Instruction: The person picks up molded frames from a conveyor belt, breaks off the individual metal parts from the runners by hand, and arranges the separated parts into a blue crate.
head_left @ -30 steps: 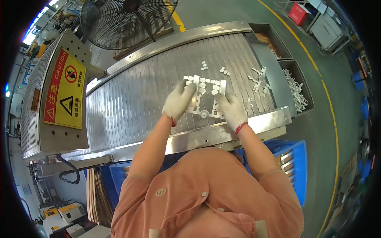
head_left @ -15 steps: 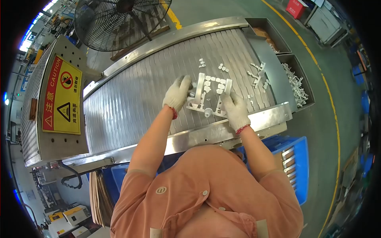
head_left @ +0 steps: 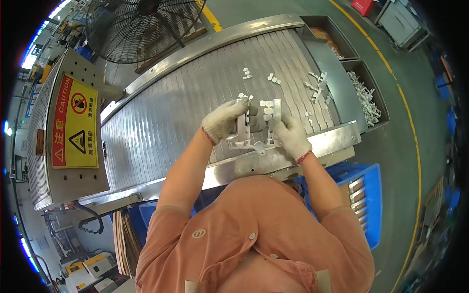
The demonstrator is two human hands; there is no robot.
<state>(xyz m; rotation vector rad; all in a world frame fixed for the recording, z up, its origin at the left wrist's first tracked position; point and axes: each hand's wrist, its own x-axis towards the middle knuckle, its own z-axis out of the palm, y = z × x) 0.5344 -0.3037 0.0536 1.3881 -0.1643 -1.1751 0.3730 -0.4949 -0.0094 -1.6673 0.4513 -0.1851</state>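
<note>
A white U-shaped moulded frame (head_left: 241, 128) with small tabs along it is held over the slatted metal conveyor (head_left: 161, 115). My left hand (head_left: 225, 118), in a pale knit glove, is closed round its left arm, with the fingers bent toward the small tabs. My right hand (head_left: 290, 136), gloved too, grips the right arm. A round knob (head_left: 259, 147) shows at the frame's near side. Small white pieces (head_left: 247, 73) lie on the conveyor beyond the hands, and a branched white piece (head_left: 317, 87) rests farther right.
Grey bins (head_left: 384, 105) at the conveyor's right end hold white scraps. A yellow caution sign (head_left: 75, 122) is on the perforated metal housing at left. Behind the conveyor stands a large fan (head_left: 141, 29). Near its front right is a blue crate (head_left: 373, 205) holding metallic strips.
My left hand has moved right, its fingers now round the frame's left arm and among the tabs. Some small tabs between the frame's arms are now hidden or displaced.
</note>
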